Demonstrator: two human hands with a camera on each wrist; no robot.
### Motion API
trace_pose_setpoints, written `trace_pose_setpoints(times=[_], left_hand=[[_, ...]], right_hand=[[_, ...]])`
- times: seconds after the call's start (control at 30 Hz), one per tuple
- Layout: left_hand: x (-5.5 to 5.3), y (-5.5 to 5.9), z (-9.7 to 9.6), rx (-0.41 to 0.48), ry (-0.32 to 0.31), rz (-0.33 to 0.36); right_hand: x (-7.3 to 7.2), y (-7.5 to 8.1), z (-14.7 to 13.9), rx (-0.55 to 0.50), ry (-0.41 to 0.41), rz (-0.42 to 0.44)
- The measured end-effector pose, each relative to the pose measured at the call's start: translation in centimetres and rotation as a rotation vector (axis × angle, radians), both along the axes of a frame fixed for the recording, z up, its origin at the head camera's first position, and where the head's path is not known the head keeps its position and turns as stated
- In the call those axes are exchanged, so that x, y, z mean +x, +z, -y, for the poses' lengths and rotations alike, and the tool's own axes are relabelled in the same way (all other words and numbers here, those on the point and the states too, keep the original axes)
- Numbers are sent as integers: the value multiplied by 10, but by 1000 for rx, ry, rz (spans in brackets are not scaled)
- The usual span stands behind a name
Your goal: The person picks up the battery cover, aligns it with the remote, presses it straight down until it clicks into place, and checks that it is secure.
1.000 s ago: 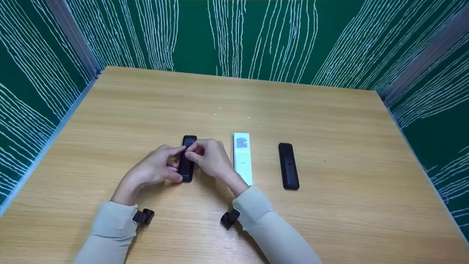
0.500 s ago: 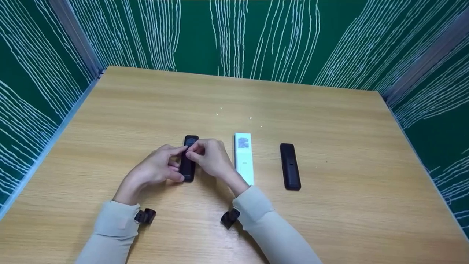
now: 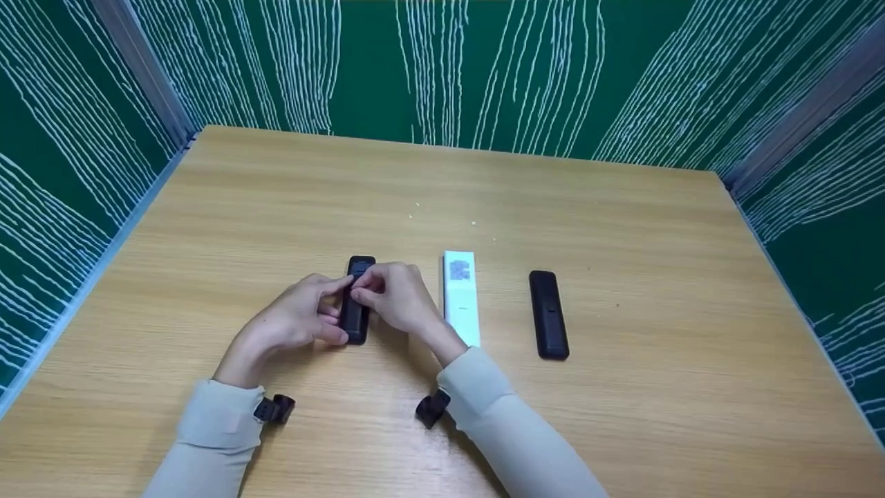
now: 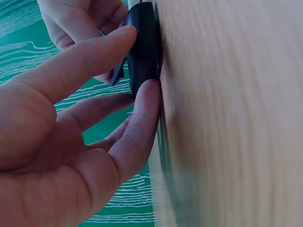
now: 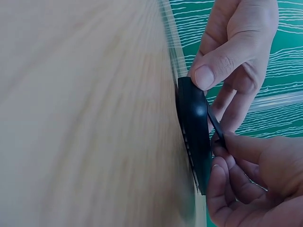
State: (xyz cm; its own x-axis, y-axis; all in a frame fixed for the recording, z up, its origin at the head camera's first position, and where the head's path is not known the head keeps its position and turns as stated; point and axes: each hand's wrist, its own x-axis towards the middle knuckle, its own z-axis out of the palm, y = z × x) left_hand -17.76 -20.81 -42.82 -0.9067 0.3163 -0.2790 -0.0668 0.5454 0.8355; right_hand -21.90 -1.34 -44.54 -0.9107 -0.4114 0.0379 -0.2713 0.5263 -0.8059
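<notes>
A black remote control (image 3: 357, 325) lies on the table left of the middle. My left hand (image 3: 294, 315) holds it from the left side, thumb and fingers against its edge. The fingers of my right hand (image 3: 397, 297) pinch a thin black battery cover (image 5: 215, 122), which stands tilted up from the back of the remote in the right wrist view. One end of the cover sits close to the remote, the other is raised between thumb and finger. The left wrist view shows the cover's raised end beside the remote too. The battery compartment is hidden.
A white remote control (image 3: 460, 294) lies just right of my right hand, partly behind the wrist. Farther right is a second black remote control (image 3: 549, 315). Small white specks lie on the wooden table (image 3: 553, 207) beyond them. Green walls with white lines enclose its sides and back.
Both hands keep nearly the same place and grip on the remote and its cover. The head view has shifted very slightly.
</notes>
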Motion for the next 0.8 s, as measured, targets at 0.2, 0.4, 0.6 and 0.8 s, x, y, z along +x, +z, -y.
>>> trace_pose_setpoints(times=[0.2,0.4,0.6,0.8], left_hand=[[0,0,0,2,-1,-1],[0,-1,0,11,1,2],[0,0,-1,18,8,15],[1,2,-1,21,-1,3]], right_hand=[[-1,1,1,0,5,13],[-1,2,1,14,1,15],[-2,1,2,18,-8,40],[-3,3,2,16,-10,76]])
